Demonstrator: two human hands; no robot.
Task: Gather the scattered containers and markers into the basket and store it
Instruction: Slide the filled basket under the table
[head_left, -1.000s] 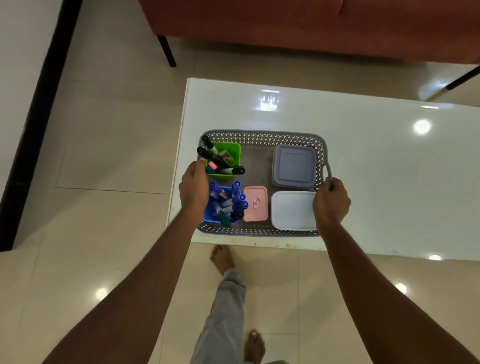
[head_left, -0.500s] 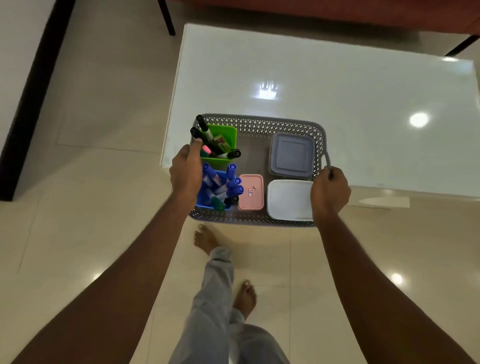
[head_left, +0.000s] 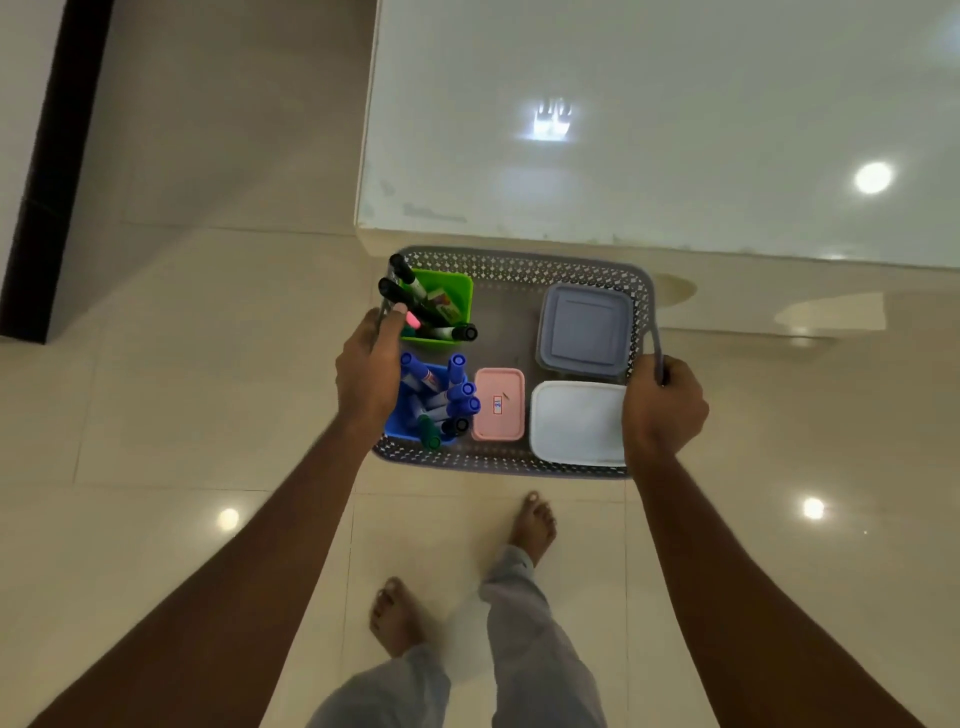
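Observation:
A grey perforated basket (head_left: 511, 265) hangs in the air over the floor, just in front of the white table. My left hand (head_left: 366, 371) grips its left handle and my right hand (head_left: 662, 408) grips its right handle. Inside, a green cup (head_left: 453, 291) holds black markers (head_left: 405, 291) at the far left, and a blue cup (head_left: 397, 423) holds blue-capped markers (head_left: 460, 389) at the near left. A pink lidded box (head_left: 498, 404) lies in the middle. On the right lie a grey lidded container (head_left: 584, 327) and a white lidded container (head_left: 576, 428).
The glossy white table (head_left: 649, 130) fills the upper right, its near edge just beyond the basket. Shiny beige floor tiles (head_left: 182, 364) spread around. A black skirting strip (head_left: 47, 182) runs along the wall at left. My bare feet and grey trouser legs (head_left: 540, 623) are below the basket.
The basket has come off the table toward me and is now carried over the floor in both hands. I have stepped back from the table.

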